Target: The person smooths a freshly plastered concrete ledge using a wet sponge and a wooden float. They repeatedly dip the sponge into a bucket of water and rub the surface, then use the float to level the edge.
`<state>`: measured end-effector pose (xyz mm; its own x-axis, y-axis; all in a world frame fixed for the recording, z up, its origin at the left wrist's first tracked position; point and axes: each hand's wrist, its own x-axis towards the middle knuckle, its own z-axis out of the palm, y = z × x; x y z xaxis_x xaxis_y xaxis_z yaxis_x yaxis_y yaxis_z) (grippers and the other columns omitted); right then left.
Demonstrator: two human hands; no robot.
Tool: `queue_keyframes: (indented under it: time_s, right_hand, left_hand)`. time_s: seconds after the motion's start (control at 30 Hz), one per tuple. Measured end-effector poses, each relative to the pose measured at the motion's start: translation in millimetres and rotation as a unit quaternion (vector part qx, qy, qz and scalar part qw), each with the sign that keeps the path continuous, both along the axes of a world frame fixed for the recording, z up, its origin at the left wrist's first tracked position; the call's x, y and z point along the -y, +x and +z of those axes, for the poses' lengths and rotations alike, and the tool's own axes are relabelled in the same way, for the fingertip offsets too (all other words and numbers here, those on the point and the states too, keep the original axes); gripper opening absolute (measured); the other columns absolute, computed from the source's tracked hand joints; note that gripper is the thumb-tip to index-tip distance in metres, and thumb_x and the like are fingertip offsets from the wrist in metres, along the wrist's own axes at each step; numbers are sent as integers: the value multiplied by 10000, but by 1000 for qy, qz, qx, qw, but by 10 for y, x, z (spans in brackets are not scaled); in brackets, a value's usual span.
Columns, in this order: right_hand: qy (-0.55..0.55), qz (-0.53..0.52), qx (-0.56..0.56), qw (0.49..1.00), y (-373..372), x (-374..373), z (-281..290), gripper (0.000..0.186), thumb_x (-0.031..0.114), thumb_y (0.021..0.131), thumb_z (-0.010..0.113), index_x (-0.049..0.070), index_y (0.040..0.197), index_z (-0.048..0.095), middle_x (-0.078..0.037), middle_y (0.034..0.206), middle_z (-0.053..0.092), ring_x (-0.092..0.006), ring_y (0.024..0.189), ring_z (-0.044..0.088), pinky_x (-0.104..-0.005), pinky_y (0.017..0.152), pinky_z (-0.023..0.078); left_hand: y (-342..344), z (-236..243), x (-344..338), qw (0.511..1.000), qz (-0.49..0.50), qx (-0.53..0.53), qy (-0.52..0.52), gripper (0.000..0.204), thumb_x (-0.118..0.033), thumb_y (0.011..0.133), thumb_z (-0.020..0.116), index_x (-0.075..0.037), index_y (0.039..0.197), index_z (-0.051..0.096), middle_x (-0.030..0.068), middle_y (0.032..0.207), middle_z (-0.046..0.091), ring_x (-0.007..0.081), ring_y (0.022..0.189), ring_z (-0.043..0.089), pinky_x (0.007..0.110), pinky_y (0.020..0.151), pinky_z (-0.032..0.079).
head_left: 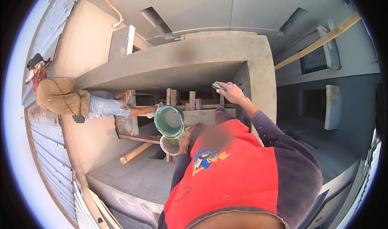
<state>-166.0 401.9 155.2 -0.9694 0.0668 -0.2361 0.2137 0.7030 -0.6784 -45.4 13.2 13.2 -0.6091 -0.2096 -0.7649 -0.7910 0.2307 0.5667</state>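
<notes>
My right hand reaches out to the inner corner of a grey plastered concrete wall. Its fingers are wrapped round a small dark pad, perhaps a sponge; its exact kind does not show. Down at my left side, my left hand is closed at the yellow handle of a green bucket. Greyish contents show inside that bucket. Just beneath it is a smaller whitish bucket, partly covered by the green one and holding grey material.
A co-worker in a brown top and torn jeans stands at the left, feet on the scaffold. Wooden uprights and planks stand below the wall. One bamboo pole lies lower left; another bamboo pole slants at upper right.
</notes>
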Motion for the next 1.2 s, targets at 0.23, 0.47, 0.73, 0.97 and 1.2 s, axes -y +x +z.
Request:
queue_keyframes:
  time_s: [0.23,0.47,0.73,0.97,1.2]
  right_hand:
    - [-179,-86,29,980,-133,-53,-126,647,563,959,391,17,1266,549,-171,1067,667,-330,927,660,-401,812,507]
    - [-498,-144,195,833,-210,-49,152,610,580,939,451,17,1121,593,-54,880,607,-153,741,594,-299,700,488]
    - [-421,-114,168,884,-163,74,-43,601,555,934,476,16,1178,580,-104,945,626,-196,890,610,-326,793,485]
    - [117,169,-70,976,-10,148,-70,546,493,867,590,165,1301,541,-130,1182,550,-306,1147,498,-455,1006,367]
    - [147,169,-70,972,113,384,-76,545,488,877,581,153,1304,529,-122,1219,521,-306,1154,482,-458,989,374]
  left_hand:
    - [126,252,-71,995,93,-11,24,566,60,714,671,87,1243,470,104,747,663,131,573,595,224,489,446]
    - [453,276,-35,974,223,-11,33,539,25,759,685,-4,1262,492,126,862,687,106,606,618,195,472,445]
    - [1382,-511,423,974,-107,-158,-121,264,-123,876,544,17,1078,643,113,955,684,198,823,647,288,779,512]
    - [1239,-584,289,980,-130,-124,-86,268,-133,882,542,8,1088,639,90,911,671,188,781,643,288,721,516]
    - [1006,-618,588,985,-81,-144,-53,272,-144,887,540,-1,1098,634,67,867,658,179,739,639,288,664,520]
